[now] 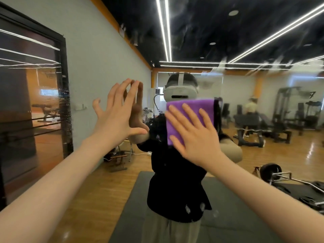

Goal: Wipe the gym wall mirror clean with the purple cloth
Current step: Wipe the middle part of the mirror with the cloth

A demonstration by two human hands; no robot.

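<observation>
At frame centre, the purple cloth is pressed flat against the mirror by the right hand, fingers spread. The left hand, fingers splayed, touches the glass centre-left. No legible writing is seen.

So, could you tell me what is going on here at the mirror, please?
A person is wiping the gym wall mirror. The right hand presses the folded purple cloth flat against the glass with straight, spread fingers. The left hand is open, its fingertips touching the glass. Smears show higher up on the mirror, so cleaning is not finished.
</observation>
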